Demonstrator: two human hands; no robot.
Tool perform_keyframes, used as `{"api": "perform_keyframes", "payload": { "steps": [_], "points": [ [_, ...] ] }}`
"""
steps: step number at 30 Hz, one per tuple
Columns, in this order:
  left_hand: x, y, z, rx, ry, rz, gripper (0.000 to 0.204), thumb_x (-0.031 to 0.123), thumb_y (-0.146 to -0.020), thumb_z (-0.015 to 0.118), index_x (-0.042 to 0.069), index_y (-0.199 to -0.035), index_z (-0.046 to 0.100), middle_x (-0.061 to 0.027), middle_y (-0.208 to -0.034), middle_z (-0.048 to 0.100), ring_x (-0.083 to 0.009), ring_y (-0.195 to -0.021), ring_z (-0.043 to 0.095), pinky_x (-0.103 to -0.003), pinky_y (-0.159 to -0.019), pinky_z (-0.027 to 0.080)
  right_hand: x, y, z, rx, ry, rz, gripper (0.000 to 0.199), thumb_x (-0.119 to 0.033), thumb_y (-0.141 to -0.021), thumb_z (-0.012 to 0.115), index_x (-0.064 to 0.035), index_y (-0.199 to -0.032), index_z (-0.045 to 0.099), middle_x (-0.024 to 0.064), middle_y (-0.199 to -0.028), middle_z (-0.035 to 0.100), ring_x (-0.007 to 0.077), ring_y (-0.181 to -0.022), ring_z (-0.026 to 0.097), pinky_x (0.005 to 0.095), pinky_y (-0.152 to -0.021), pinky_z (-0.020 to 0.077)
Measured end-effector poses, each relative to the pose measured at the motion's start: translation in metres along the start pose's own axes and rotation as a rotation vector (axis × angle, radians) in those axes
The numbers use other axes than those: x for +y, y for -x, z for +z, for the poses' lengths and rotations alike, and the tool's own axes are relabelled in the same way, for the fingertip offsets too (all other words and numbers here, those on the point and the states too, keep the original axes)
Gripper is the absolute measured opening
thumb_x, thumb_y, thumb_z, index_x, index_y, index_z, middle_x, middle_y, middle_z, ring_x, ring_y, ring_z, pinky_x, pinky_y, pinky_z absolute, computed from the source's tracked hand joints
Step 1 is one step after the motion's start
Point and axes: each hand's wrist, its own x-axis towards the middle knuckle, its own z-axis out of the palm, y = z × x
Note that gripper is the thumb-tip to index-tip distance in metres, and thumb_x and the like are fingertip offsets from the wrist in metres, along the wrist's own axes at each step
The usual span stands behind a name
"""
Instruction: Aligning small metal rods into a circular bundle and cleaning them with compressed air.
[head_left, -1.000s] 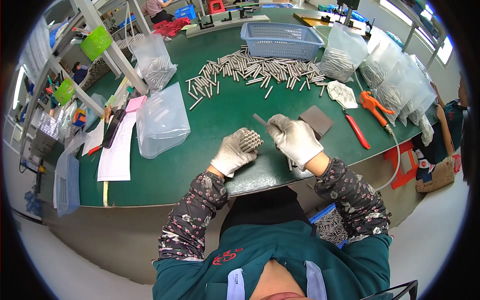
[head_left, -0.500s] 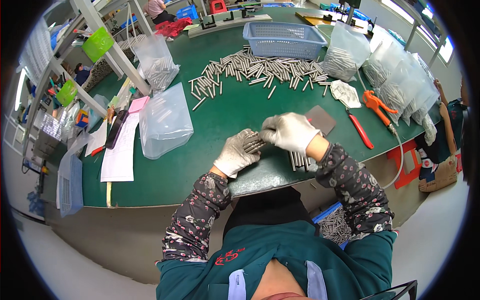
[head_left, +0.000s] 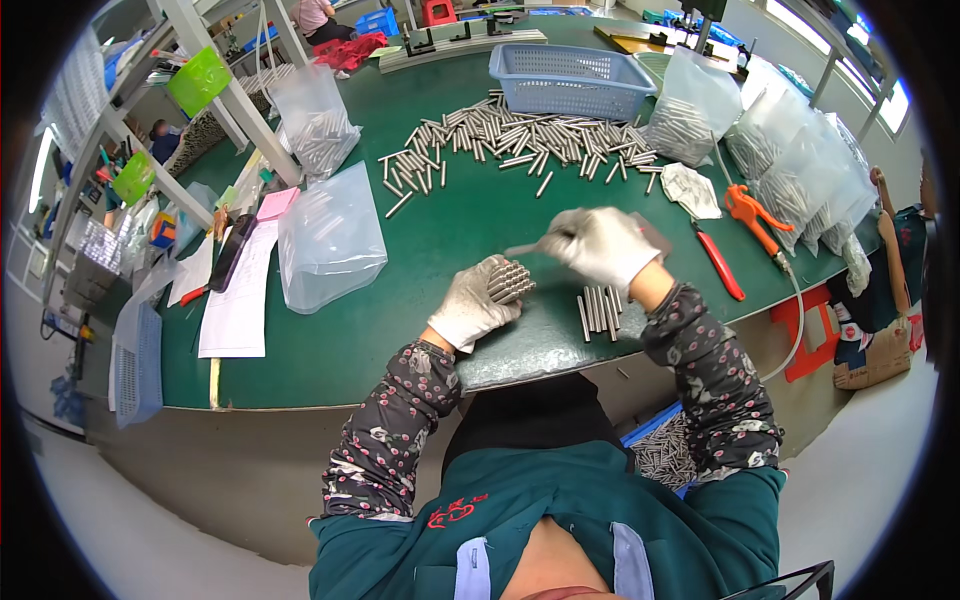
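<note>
My left hand point(head_left: 466, 308), in a white glove, is closed around a bundle of short metal pins point(head_left: 511, 282), their round ends showing. To its right, my gloved right hand point(head_left: 606, 246) is raised over the table. A single metal pin point(head_left: 521, 249), blurred by motion, sticks out leftward from its pinched fingers, apart from the bundle. Below that hand, a small row of metal pins point(head_left: 598, 311) lies side by side near the table's front edge. Farther back spreads a large loose pile of similar pins point(head_left: 530, 137).
Behind the pile stands a blue plastic basket point(head_left: 570, 82). Bags of pins point(head_left: 690, 105) line the right, near an orange air gun point(head_left: 756, 214) and red-handled pliers point(head_left: 720, 262). At left lie a clear bag point(head_left: 331, 240) and papers point(head_left: 238, 310). A dark grey plate is partly hidden behind my right hand.
My right hand has moved right, away from the bundle, with a pin in its fingers. The bundle's ends and the row of pins are now more exposed. My left hand has barely moved.
</note>
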Motion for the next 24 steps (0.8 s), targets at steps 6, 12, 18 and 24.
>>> {"api": "perform_keyframes", "payload": {
  "steps": [6,12,18,24],
  "points": [
    [-0.001,-0.001,0.002,-0.039,0.010,0.039,0.038,-0.004,-0.066,0.063,0.001,-0.101,0.047,-0.0024,-0.094,0.059,-0.0088,-0.088,0.057,-0.020,-0.078,0.047,0.018,-0.003,-0.005,-0.008,0.079,0.149,0.037,-0.045,-0.074,0.056,-0.0116,-0.084,0.068,0.0106,-0.079,0.065,0.0285,-0.075,0.062,0.0356,-0.071,0.0483],
    [-0.003,0.000,0.002,-0.008,-0.109,0.075,0.036,0.000,-0.066,0.065,0.001,-0.098,0.050,-0.0027,-0.091,0.060,-0.0095,-0.086,0.058,-0.022,-0.076,0.047,0.002,0.001,0.018,-0.073,-0.009,0.050,0.039,-0.046,-0.075,0.054,-0.0113,-0.089,0.068,0.0130,-0.084,0.065,0.0296,-0.079,0.062,0.0358,-0.073,0.0485],
    [-0.004,-0.003,0.004,0.034,-0.038,0.077,0.037,-0.006,-0.065,0.064,0.001,-0.099,0.051,-0.0011,-0.088,0.058,-0.0081,-0.083,0.056,-0.020,-0.075,0.046,0.001,0.005,-0.014,-0.121,0.046,0.197,0.042,-0.046,-0.074,0.054,-0.0099,-0.090,0.068,0.0140,-0.086,0.065,0.0285,-0.083,0.062,0.0351,-0.076,0.0480],
    [-0.005,0.000,0.002,0.014,-0.348,0.118,0.033,0.003,-0.066,0.065,0.003,-0.096,0.051,-0.0049,-0.088,0.063,-0.0120,-0.081,0.061,-0.024,-0.072,0.049,-0.006,0.007,-0.001,-0.180,0.091,0.208,0.044,-0.048,-0.073,0.054,-0.0100,-0.089,0.068,0.0130,-0.085,0.066,0.0281,-0.083,0.062,0.0353,-0.076,0.0478]
  ]
}}
